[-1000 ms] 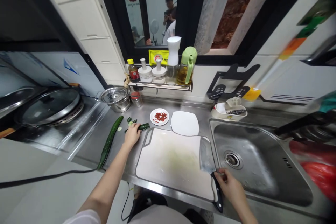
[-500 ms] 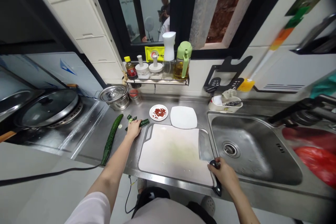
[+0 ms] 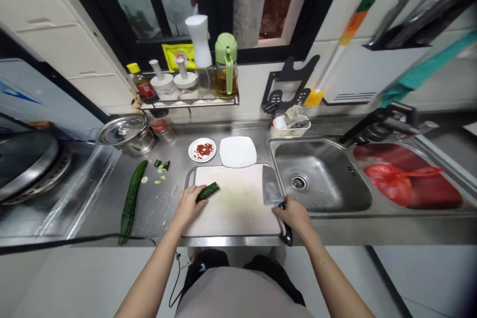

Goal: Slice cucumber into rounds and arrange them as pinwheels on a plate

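My left hand [image 3: 191, 203] is closed around a short dark green piece of cucumber [image 3: 208, 191] over the left part of the white cutting board [image 3: 227, 218]. Part of the piece is hidden under my fingers. With my right hand [image 3: 294, 212] I grip the black handle of a cleaver [image 3: 271, 185], whose broad blade lies flat along the board's right side. A whole cucumber [image 3: 131, 198] lies on the steel counter at the left. Small cucumber scraps [image 3: 161, 165] are scattered between it and the board.
Behind the board are a white plate [image 3: 237, 151] and a small plate of chopped red pieces [image 3: 202, 150]. A lidded steel pot [image 3: 128, 135] stands back left. The sink [image 3: 324, 179] adjoins on the right, with a red plastic bag [image 3: 391, 184] beyond. Condiments line a rack [image 3: 190, 103] above.
My left hand has brought the cucumber piece from the counter onto the board. My right hand still holds the cleaver in place. The camera view has shifted to the right.
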Demonstrator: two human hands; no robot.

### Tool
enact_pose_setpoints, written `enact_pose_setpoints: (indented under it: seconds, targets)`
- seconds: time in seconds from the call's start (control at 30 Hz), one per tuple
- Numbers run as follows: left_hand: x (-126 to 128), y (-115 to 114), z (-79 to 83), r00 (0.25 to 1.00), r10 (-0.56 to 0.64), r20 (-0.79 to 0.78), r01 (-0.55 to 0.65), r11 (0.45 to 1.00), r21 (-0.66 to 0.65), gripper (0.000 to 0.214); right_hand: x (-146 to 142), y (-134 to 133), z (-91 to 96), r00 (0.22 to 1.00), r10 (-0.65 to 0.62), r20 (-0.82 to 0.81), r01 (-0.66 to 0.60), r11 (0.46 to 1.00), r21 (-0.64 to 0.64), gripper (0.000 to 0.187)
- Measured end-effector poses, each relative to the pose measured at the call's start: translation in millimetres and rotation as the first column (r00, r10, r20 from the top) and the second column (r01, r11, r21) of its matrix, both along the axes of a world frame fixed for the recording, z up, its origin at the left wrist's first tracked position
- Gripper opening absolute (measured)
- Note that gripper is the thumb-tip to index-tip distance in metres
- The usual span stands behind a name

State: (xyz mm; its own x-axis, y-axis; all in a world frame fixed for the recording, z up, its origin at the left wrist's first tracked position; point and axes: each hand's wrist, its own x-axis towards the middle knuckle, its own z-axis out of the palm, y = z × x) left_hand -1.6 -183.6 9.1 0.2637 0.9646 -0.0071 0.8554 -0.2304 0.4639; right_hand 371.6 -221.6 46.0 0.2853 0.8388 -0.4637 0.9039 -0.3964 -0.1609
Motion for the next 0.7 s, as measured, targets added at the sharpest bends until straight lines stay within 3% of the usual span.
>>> enact_pose_setpoints:
  seconds: [0.17,0.37,0.53,0.7]
  targets:
    - [18,-9,-9.7,0.998,-0.027,-0.049,0.025,0.999,-0.026,0.045,1,0,3.6,0.997,-0.041,-0.059,0.041,0.999,-0.006,0.032]
    - [24,-10,-9.6,0.992,-0.036,-0.12,0.031,0.999,-0.041,0.046,-1,3,-9.6,0.986,-0.041,-0.16,0.058,0.993,0.101,0.013]
    - [27,-11,-4.8,0.994,-0.017,-0.11,0.013,0.999,-0.031,0.045,-3,6,-9.3,0.982,-0.05,-0.182,0.073,0.99,0.122,0.018]
    - [34,-9,-0.3,0.997,-0.076,-0.024,0.077,0.997,0.02,0.048,-7,3,-0.1,0.987,-0.011,-0.163,0.027,0.995,0.097,0.022]
